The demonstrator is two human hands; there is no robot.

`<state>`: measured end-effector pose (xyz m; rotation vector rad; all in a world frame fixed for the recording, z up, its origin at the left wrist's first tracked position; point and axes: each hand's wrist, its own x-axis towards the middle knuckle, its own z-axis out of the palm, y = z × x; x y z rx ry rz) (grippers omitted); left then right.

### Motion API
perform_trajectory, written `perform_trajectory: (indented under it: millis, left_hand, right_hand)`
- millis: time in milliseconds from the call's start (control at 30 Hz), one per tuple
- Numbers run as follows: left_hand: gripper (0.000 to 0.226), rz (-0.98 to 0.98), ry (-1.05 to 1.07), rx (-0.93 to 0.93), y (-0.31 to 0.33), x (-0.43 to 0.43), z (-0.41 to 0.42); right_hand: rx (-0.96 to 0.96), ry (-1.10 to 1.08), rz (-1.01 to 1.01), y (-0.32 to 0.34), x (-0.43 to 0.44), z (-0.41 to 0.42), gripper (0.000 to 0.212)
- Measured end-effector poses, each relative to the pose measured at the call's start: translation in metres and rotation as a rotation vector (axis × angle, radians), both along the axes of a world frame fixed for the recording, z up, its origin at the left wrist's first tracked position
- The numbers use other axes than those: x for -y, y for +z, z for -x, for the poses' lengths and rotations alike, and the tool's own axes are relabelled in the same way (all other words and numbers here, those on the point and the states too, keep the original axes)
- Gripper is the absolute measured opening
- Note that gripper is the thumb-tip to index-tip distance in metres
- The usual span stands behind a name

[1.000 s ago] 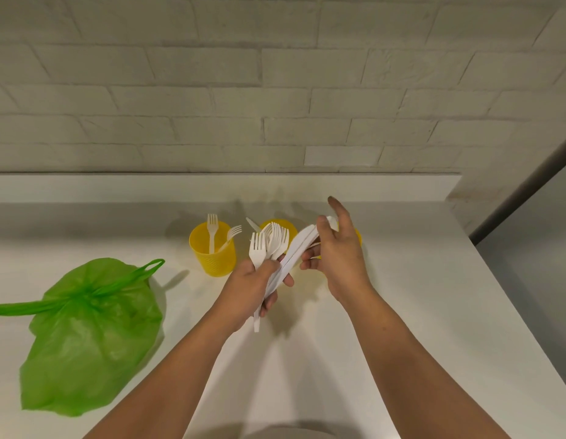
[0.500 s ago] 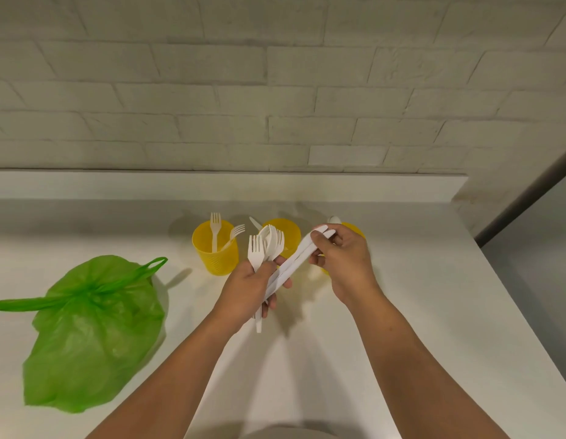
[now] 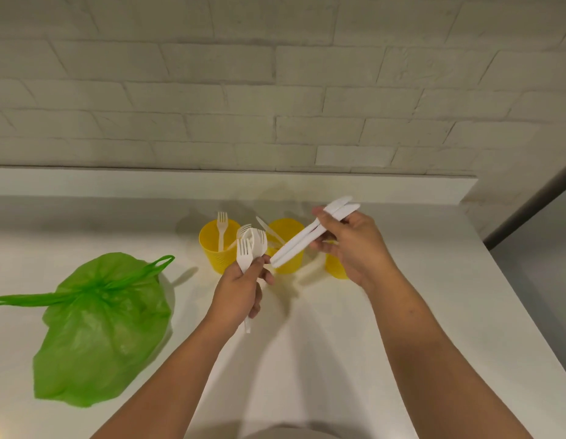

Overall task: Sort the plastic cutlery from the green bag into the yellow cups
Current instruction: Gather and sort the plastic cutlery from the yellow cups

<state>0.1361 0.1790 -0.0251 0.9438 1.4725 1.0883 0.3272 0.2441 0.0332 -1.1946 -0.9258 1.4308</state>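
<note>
Sorting is judged about midway. A fork bunch [image 3: 247, 248] is gripped in the left hand [image 3: 242, 291] at frame centre. The fingers are curled round the handles, the tines are up, and the handle ends are seen below the fist. Whether a spoon is mixed in cannot be told.

Two knives [image 3: 307, 237] are pinched together in the right hand [image 3: 357, 248], right of centre, with thumb and fingers pressed on their upper-right half. Their lower-left ends are pointed at the bunch, near it but apart. They are held in the air in front of the middle cup [image 3: 291, 251].

Three cups are lined up on the counter [image 3: 417, 312] just above centre.
- Left cup [image 3: 216, 253]: two sorted forks [image 3: 222, 228] are stood in it.
- Middle cup: one sorted knife [image 3: 269, 229] is leant over its left rim.
- Right cup [image 3: 333, 269]: mostly hidden behind the right hand, so its contents cannot be told.

The bag [image 3: 98, 327] is slumped at lower left, its neck bunched and one handle stretched to the left edge. Nothing inside it can be seen.

Done: a few pieces are already placed. Left: the knives are probably meant for the middle cup and the bunch for the left cup. Anything that may remain in the bag is also to be sorted.
</note>
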Motion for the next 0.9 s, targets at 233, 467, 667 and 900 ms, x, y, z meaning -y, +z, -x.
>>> perform_trajectory:
  millis: [233, 467, 667, 900]
  left_hand:
    - [0.021, 0.013, 0.048, 0.217, 0.009, -0.005, 0.008]
    - [0.022, -0.030, -0.018, 0.298, 0.017, -0.004, 0.013]
    - [0.019, -0.012, -0.027, 0.343, 0.023, -0.003, 0.017]
    - [0.020, -0.006, -0.149, 0.396, 0.030, 0.002, 0.015]
  right_hand:
    - [0.494, -0.169, -0.289, -0.006, -0.036, 0.012, 0.013]
    - [0.931, 0.109, -0.370, -0.040, -0.048, 0.045, 0.026]
    - [0.810, 0.182, -0.375, -0.034, -0.028, 0.054, 0.037]
    - [0.457, 0.277, -0.299, -0.009, 0.010, 0.060, 0.023]
